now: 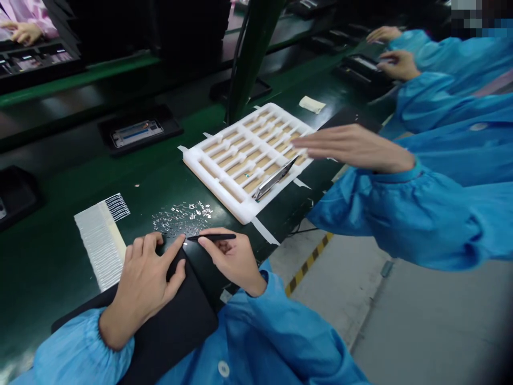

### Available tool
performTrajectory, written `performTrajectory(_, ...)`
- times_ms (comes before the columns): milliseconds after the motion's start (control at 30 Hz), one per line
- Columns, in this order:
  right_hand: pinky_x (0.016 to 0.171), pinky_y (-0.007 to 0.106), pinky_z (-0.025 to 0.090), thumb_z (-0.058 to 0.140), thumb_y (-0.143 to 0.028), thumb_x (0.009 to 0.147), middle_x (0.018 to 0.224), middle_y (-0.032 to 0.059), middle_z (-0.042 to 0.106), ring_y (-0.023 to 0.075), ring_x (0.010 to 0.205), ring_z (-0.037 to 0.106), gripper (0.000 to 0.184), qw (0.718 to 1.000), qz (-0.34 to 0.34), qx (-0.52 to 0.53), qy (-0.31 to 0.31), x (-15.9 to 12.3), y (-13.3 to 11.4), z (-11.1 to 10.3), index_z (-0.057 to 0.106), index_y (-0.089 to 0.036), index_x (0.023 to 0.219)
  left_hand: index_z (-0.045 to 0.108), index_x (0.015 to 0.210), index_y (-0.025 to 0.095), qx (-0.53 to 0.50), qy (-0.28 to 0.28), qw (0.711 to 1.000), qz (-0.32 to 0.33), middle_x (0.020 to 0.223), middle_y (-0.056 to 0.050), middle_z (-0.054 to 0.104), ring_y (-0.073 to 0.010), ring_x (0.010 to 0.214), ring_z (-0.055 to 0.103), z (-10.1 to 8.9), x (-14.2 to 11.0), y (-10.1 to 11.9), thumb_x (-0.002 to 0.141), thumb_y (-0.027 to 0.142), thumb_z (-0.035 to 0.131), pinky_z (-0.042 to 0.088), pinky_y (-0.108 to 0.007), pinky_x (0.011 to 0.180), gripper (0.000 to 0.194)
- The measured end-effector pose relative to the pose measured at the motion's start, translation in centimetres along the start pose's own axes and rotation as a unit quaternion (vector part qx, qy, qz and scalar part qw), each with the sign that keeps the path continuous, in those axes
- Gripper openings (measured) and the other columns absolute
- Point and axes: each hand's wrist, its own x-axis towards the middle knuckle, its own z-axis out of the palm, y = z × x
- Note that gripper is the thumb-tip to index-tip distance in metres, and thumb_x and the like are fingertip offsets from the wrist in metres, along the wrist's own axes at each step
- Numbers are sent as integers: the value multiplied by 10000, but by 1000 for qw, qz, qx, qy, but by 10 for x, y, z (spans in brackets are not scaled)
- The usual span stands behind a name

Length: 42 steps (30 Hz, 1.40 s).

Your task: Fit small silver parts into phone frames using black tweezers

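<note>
My right hand (pixel 238 262) grips slim black tweezers (pixel 218 237), their tip pointing left. My left hand (pixel 144 278) is spread, its palm over a black pad (pixel 180 315). The outstretched left index fingertip is right by the tweezer tip; whether it presses on a small piece there cannot be made out. Just beyond both hands, many tiny shiny metal-looking pieces (pixel 182 216) lie scattered on the green tabletop (pixel 160 171). Left of my left hand lies a pale sheet of thin strips (pixel 98 240) with a cream band, partly covered by that hand.
A white foam tray (pixel 224 184) with slots holds one tilted phone-like part (pixel 276 179). A co-worker's hand (pixel 352 147) hovers above its right side. Black trays (pixel 172 125) line the bench behind. A dark green post (pixel 256 59) rises behind the foam tray.
</note>
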Motion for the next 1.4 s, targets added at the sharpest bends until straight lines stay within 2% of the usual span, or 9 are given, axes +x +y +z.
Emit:
performTrajectory(67, 712, 304, 613, 753, -274, 956, 983, 80, 835, 210, 822, 781, 128, 999, -32, -8, -7, -5, 1, -2, 828, -191, 1018, 700, 1438, 250, -4, 1, 1000, -2, 1151, -178, 539, -331, 1002, 502, 0, 0, 1, 1027, 363, 542, 454, -450, 818, 455)
performTrajectory(133, 754, 311, 624, 755, -250, 960, 1003, 70, 836, 216, 874, 792, 111, 998, -52, -22, -17, -8, 2, -4, 828, -207, 1033, 701, 1435, 249, -6, 4, 1000, -3, 1144, -174, 542, -332, 1006, 505, 0, -1, 1, 1025, 362, 544, 454, -448, 818, 454)
performTrajectory(333, 683, 296, 611, 753, -232, 966, 981, 50, 832, 193, 793, 779, 112, 996, -65, -40, -37, -8, 2, -3, 827, -223, 1049, 701, 1408, 163, -8, 28, 1000, 0, 1113, -174, 560, -331, 982, 512, -3, -1, 2, 1023, 366, 557, 451, -442, 792, 459)
performTrajectory(567, 895, 324, 633, 754, -184, 972, 1058, 51, 843, 211, 963, 803, 142, 992, -101, -26, -77, -6, 3, 0, 825, -244, 1079, 693, 1361, 116, -16, 41, 999, 2, 1083, -164, 578, -325, 955, 517, -4, -1, 1, 1020, 361, 569, 459, -443, 776, 438)
performTrajectory(933, 925, 332, 630, 738, -188, 987, 1067, 62, 843, 215, 988, 802, 138, 992, -100, -21, -77, -4, 3, -3, 831, -236, 1077, 711, 1302, 122, -32, 55, 998, 5, 1069, -152, 580, -316, 962, 530, -5, -1, 1, 1011, 336, 606, 463, -433, 786, 376)
performTrajectory(1000, 895, 332, 635, 743, -209, 980, 1046, 63, 845, 221, 967, 802, 119, 995, -80, -14, -64, -3, 2, -3, 833, -229, 1056, 723, 1305, 146, -37, 48, 998, 8, 1083, -154, 582, -316, 971, 534, -5, -1, 1, 1014, 331, 602, 471, -440, 806, 366)
performTrajectory(1100, 744, 310, 635, 754, -258, 958, 980, 68, 843, 212, 834, 789, 109, 999, -24, -3, -29, -1, 1, -2, 832, -203, 1011, 726, 1352, 213, -36, 19, 999, 13, 1147, -168, 582, -334, 1028, 543, -5, -1, 1, 1025, 320, 573, 482, -460, 845, 377)
performTrajectory(1233, 532, 275, 553, 758, -323, 929, 820, 58, 812, 173, 616, 699, 160, 999, 30, 2, -12, 5, 0, -1, 819, -177, 955, 719, 1397, 261, -27, -7, 1000, 10, 1209, -185, 580, -349, 1069, 542, -5, -1, 1, 1035, 324, 547, 487, -475, 859, 406)
performTrajectory(1400, 524, 266, 533, 737, -344, 921, 803, 61, 803, 171, 622, 686, 187, 999, 37, 4, -17, 9, 0, 0, 811, -172, 920, 731, 1390, 260, -25, -8, 1000, 15, 1216, -191, 578, -349, 1062, 541, -5, 2, 0, 1030, 318, 549, 490, -479, 854, 407)
